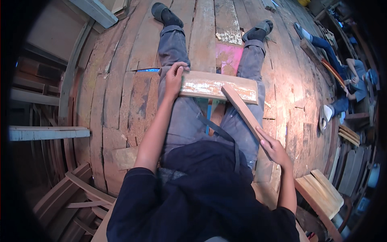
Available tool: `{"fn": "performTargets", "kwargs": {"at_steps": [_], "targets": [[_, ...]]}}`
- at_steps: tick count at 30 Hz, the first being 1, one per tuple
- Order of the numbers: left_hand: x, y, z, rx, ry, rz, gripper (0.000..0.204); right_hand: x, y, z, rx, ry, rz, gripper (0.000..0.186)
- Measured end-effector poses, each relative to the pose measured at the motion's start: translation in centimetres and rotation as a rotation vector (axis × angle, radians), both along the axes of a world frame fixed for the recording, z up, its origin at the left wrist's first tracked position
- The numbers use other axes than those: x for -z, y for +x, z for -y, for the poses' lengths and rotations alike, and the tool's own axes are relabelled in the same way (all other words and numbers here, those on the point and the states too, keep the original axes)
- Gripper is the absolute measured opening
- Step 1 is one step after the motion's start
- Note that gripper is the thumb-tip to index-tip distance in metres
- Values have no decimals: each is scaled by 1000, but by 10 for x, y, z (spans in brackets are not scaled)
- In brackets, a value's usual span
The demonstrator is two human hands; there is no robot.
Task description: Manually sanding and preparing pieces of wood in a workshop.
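Observation:
Across my thighs lies a wide wooden board with patches of worn white paint on its face. My left hand is closed around the board's left end. A narrow wooden strip slants from the board's middle down to the right, its far end resting on or just above the painted face; I cannot tell which. My right hand grips the strip's near end, with the thumb along its side and the fingers partly hidden beneath.
Below my legs is a worn plank floor with gaps and a pink patch. At the far right another person sits holding a long piece of wood. Timber frames stand at left; a wooden block lies at lower right.

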State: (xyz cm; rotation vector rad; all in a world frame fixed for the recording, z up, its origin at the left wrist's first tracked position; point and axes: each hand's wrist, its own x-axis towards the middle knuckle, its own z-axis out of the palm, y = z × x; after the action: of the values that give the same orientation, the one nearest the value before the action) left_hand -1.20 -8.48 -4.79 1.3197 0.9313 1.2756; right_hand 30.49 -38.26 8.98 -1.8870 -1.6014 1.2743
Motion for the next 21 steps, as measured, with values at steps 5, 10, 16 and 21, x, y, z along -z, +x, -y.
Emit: {"fn": "performTargets", "kwargs": {"at_steps": [5,10,16,21], "targets": [[7,4,4,-18,-39,-26,19,36,-20,-57,-39,152,4,43],[4,10,2,-28,-41,22,18,23,-34,-86,-13,108,30,46],[9,-2,-2,-55,-54,41,17,18,-13,-20,-23,53,46,57],[7,-3,0,-49,-48,60,17,25,-8,-15,-31,89,69,66]]}}
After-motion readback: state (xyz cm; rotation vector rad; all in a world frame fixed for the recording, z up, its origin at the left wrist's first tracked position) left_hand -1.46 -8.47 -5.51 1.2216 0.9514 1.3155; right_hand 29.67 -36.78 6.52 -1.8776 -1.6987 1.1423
